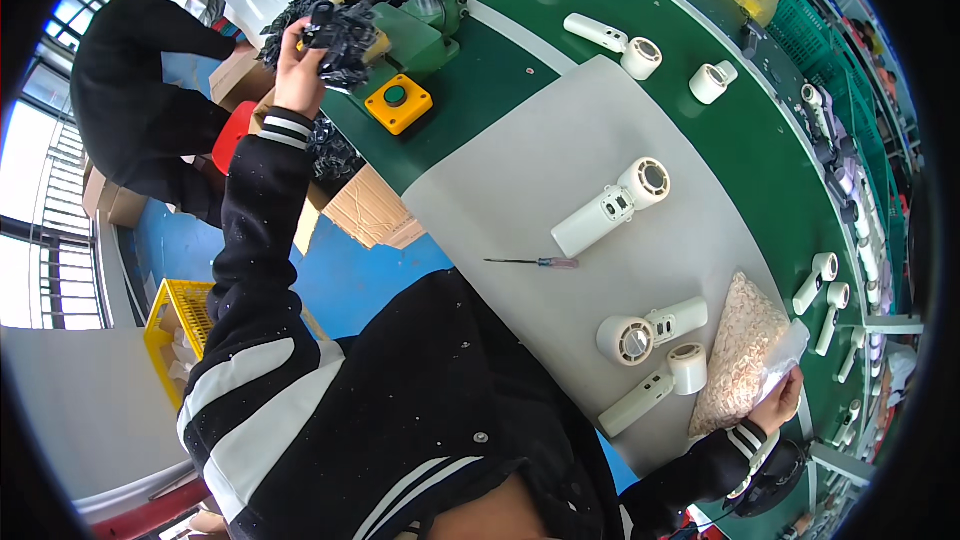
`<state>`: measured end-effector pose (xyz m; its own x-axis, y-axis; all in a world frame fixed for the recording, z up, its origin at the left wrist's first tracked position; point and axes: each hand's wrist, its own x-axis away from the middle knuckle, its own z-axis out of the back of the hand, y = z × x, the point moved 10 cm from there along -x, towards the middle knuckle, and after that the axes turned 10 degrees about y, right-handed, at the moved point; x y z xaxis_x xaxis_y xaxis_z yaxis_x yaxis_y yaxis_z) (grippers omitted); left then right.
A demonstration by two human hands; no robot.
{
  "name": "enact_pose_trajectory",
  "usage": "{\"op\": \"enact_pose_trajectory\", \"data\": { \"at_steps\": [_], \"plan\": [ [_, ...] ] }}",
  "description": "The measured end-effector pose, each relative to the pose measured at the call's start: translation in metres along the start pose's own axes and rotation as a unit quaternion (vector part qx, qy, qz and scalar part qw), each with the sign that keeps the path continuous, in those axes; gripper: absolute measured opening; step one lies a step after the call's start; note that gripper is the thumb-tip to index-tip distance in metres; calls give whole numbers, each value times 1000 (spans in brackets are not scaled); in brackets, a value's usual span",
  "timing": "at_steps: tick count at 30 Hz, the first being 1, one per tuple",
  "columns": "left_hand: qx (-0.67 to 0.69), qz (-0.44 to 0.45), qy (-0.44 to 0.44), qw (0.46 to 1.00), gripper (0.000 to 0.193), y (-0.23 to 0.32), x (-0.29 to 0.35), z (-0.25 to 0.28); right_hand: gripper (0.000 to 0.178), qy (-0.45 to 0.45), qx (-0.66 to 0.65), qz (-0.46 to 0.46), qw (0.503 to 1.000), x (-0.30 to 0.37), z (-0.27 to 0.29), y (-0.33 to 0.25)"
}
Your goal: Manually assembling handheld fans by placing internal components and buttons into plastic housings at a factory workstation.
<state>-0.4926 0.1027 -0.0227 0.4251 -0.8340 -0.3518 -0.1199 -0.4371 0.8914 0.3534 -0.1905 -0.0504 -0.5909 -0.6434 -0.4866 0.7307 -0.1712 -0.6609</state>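
Note:
My left hand (298, 72) is raised at the upper left, its fingers closed on a bunch of black shiny pieces (342, 45) whose exact kind I cannot make out. More of the same black stuff lies just behind and below it. At the lower right, my right hand (780, 402) grips the loose clear end of a plastic bag (738, 365) full of small beige pieces. Next to the bag are two white handheld fans (628, 340) (645, 395). A third white handheld fan (600, 222) lies farther up the grey mat (500, 180), with a screwdriver (545, 262) near it.
A yellow box with a green push button (397, 97) sits by a green machine (430, 45). Several more white fans (640, 58) stand along the green table. A cardboard box (370, 208) is below the table edge. Another person (130, 90) bends over boxes at the left.

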Motion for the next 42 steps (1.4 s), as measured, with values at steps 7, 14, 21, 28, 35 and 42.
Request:
{"op": "enact_pose_trajectory", "data": {
  "at_steps": [7,14,21,28,35,42],
  "plan": [
    [-1,2,-62,998,53,-8,33,-93,22,-3,-24,85,996,-4,13,-49],
    [-194,-161,-236,939,49,-21,74,-186,19,-16,-119,96,988,5,-1,-169],
    [-424,-261,-302,813,44,-36,113,-226,19,-252,-203,104,940,55,-108,-283],
    [-640,-266,-197,694,62,-15,83,-161,15,-379,-259,24,888,79,-201,-295],
    [-643,-263,-275,665,61,-20,120,-158,21,-389,-293,68,871,79,-251,-308],
    [-541,-306,-250,742,56,-16,144,-208,24,-422,-293,100,852,89,-275,-300]
  ]
}}
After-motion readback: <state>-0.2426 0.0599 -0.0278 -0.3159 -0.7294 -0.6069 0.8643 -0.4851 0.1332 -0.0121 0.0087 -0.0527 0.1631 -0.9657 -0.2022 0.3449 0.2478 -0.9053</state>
